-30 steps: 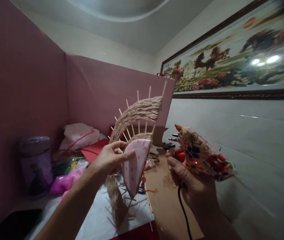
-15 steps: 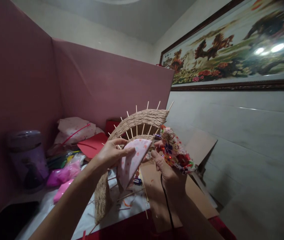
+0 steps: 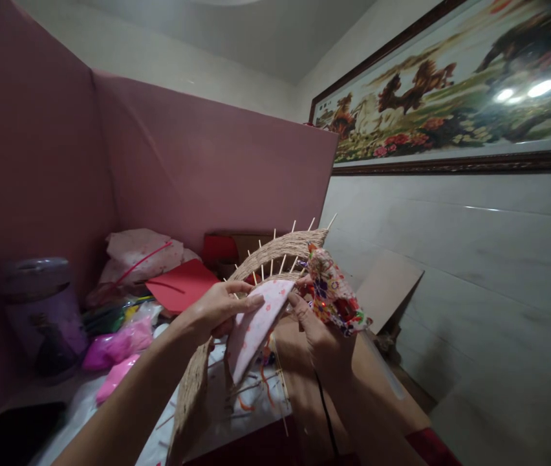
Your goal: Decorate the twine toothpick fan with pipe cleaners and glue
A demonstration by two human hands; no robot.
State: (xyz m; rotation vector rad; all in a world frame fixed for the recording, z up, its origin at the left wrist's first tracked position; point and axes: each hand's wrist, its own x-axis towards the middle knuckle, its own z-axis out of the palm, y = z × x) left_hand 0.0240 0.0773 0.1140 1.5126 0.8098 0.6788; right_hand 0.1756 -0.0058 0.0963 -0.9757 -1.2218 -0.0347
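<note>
My left hand (image 3: pixel 217 310) grips a half-round piece woven of jute twine (image 3: pixel 275 252) on thin wooden sticks, together with a pink patterned fabric wedge (image 3: pixel 256 323) pinched under the thumb. My right hand (image 3: pixel 317 330) is closed around a glue gun (image 3: pixel 334 294) wrapped in flower-print covering, a red light showing on it. The gun's tip sits against the top edge of the fabric wedge, right by the twine. A black cord (image 3: pixel 326 421) hangs down from the gun.
A pink partition (image 3: pixel 198 155) stands at the back and left. Below it lie a red paper sheet (image 3: pixel 183 285), pink fabric and bags, and a purple jar (image 3: pixel 43 310). Brown cardboard (image 3: pixel 387 285) leans on the tiled wall at right, under a framed horse picture (image 3: pixel 450 90).
The glue gun has come in from the right to the fabric wedge. The woven piece and both hands have sunk lower in view.
</note>
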